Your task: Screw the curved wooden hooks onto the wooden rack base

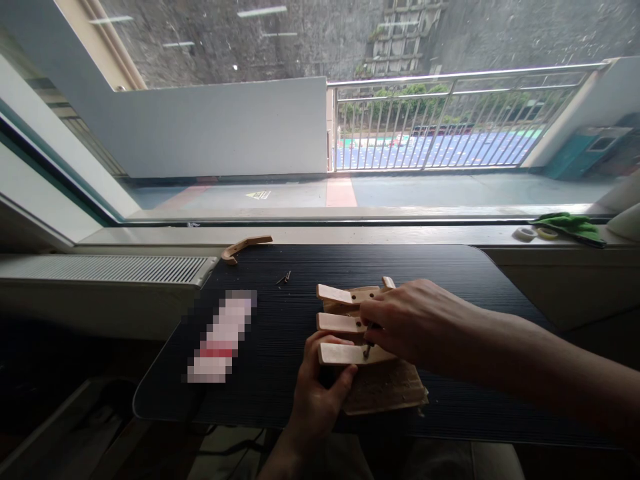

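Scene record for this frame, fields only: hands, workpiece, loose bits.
left hand: grips wooden assembly at its near slat
right hand: pinches small dark piece against near slat
wooden assembly: three slats visible, lies on table
loose on table: curved wooden part, screws
sill: green fabric, tape rolls

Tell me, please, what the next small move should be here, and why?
Probably steady the nearest slat with the left hand and turn or press the small dark fastener straight down with the right hand. The fastener stands pinched in the fingertips with its tip on the slat's top face, seemingly not yet seated.
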### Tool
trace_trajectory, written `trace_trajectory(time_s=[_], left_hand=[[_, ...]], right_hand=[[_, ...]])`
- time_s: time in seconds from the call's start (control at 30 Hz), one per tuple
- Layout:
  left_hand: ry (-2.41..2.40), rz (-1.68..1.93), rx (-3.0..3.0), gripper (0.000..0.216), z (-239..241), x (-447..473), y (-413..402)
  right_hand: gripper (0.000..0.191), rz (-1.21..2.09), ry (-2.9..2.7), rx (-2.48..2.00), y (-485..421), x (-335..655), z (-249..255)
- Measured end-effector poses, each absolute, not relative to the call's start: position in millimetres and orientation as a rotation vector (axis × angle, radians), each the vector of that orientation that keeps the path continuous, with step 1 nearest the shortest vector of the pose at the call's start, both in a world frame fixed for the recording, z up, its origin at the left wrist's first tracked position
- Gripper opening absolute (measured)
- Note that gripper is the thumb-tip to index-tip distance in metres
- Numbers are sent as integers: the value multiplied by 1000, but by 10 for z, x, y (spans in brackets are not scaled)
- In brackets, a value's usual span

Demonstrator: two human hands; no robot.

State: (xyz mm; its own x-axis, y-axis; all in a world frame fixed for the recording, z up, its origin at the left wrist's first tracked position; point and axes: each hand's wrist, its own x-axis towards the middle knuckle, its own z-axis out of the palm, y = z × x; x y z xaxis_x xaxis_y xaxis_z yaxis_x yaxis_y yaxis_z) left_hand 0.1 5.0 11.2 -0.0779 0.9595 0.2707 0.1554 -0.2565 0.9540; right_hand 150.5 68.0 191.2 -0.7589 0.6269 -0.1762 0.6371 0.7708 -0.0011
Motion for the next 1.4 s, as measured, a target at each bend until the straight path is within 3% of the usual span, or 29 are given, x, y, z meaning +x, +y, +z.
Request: trace_trajectory(time_s=[0.2,0.37,0.63,0.97,1.4], left_hand=[[1268,1420,1454,26,99,4,48],[1287,1413,1497,28,67,-8,51],[1262,1392,1470,26,87,-4,45],[1274,1401,1459,27,67,-2,49],[1266,1428,1477,27,82,2,40]], right_hand=[[11,-126,2825,956,662,1540,1906],[22,-197,2911,838,620,1548,1900],[12,-149,2743,1031,641,1493,1933],[21,-236,2851,853,652,1534,1904],[14,-103,2794,971,613,1506,1919]])
